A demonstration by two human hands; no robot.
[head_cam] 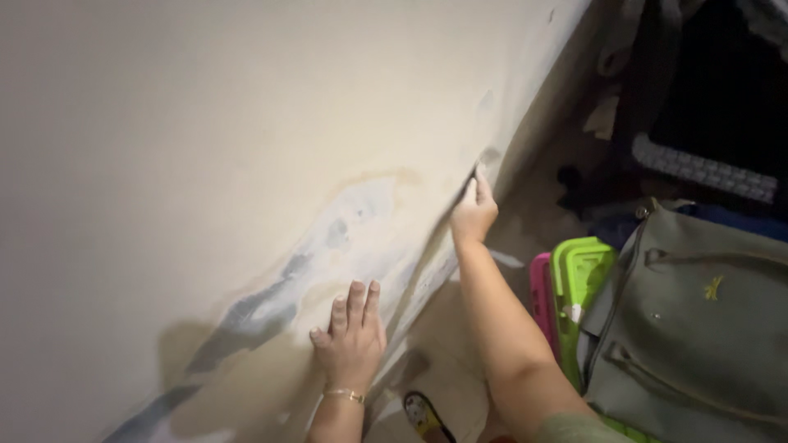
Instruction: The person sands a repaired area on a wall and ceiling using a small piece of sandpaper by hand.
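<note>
Wall [205, 148] bears the flat, spread left hand [351, 338]; right hand [474, 209] pinches something unclear.

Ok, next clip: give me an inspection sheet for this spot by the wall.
Surface: wall, cream, with a grey-blue bare patch and yellowish stain.
Job's things: a thin tool, too small to identify, pressed to the wall at the right hand's fingertips.
Clutter: grey bag, green bin, pink bin, sandal.
Grips: left hand flat on the wall, open; right hand closed on the tool.
Cables: nothing seen.
Surroundings: floor, dark items at upper right.
</note>
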